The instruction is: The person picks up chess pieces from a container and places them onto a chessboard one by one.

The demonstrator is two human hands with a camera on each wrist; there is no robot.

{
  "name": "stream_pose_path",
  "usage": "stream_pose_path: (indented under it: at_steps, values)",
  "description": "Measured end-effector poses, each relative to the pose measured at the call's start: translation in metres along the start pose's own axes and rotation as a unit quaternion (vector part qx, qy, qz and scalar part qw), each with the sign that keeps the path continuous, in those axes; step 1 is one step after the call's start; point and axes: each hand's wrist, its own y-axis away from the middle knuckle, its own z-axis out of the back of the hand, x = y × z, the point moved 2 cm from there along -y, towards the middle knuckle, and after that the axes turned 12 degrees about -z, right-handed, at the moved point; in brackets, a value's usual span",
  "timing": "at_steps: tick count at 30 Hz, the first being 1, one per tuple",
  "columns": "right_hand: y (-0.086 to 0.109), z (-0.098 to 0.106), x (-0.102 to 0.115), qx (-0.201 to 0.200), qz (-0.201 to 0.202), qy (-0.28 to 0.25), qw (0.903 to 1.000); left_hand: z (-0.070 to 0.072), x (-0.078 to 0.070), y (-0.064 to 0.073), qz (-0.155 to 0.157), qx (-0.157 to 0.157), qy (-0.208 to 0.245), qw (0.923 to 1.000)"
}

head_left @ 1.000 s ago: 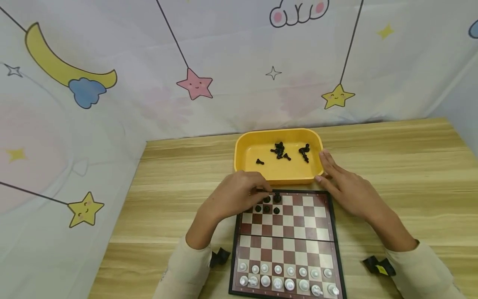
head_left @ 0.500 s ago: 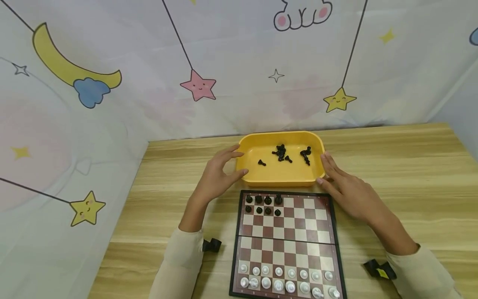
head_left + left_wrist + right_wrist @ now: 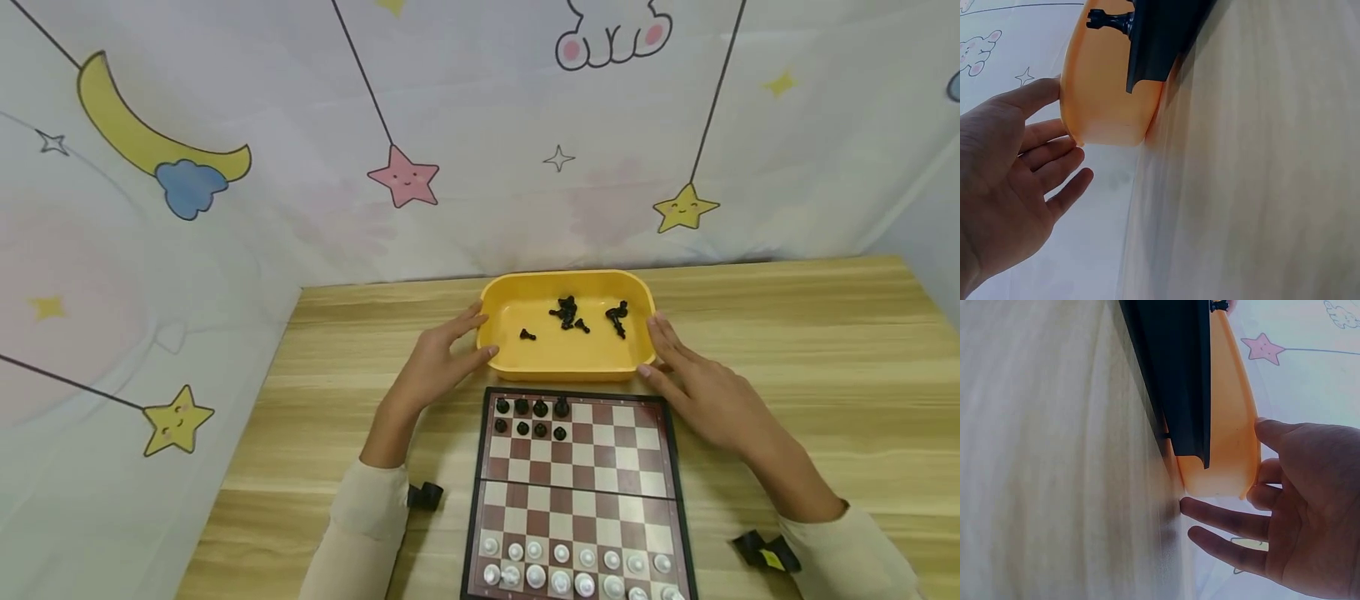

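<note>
A yellow plastic tray (image 3: pixel 562 375) stands behind the chessboard (image 3: pixel 581 482), with several black chess pieces (image 3: pixel 567 312) lying loose inside it. My left hand (image 3: pixel 437 367) touches the tray's left end, thumb at the front corner of the rim and fingers loosely extended. At the opposite end my right hand (image 3: pixel 701 392) rests against the rim, its fingers mostly straight. In the right wrist view the thumb (image 3: pixel 1269 428) meets the rim while two fingers stretch below it. Black chess pieces (image 3: pixel 540 431) stand in two short rows at the board's far left corner. Neither hand holds a chess piece.
Two full rows of white chess pieces (image 3: pixel 561 553) stand along the board's near side. Black straps (image 3: pixel 426 497) show beside both sleeves. A printed cloth backdrop (image 3: pixel 487 233) closes off the back of the wooden table (image 3: pixel 360 333) and its left side.
My left hand has left the board's far left corner and moved up and left to the tray's left end. My right hand stays at the tray's right end.
</note>
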Motion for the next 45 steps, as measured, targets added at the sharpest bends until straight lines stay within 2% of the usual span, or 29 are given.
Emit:
stream_pose_path:
  at_steps: [10,21,27,35,39,45]
  values:
    - [0.001,0.002,-0.003,-0.01,0.013,-0.004,0.9999,0.0,-0.004,-0.001,0.005,0.018,0.025,0.9995]
    - [0.001,0.001,-0.002,-0.006,0.006,-0.005,1.0,0.001,-0.004,-0.001,0.011,0.042,0.013,0.999]
    - [0.0,0.001,-0.001,-0.004,0.008,0.002,1.0,0.002,-0.003,0.001,0.009,0.039,0.004,0.9992]
    - [-0.003,0.014,0.008,-0.003,0.031,0.059,0.9978,0.004,-0.006,0.003,0.011,0.048,-0.007,0.9987]
    - [-0.004,0.024,0.013,-0.005,0.037,0.093,0.9949,0.004,-0.008,0.001,0.004,0.054,-0.013,0.9985]
    - [-0.011,0.037,0.023,-0.01,0.053,0.143,0.9882,0.002,-0.006,0.0,0.008,0.064,-0.017,0.9977]
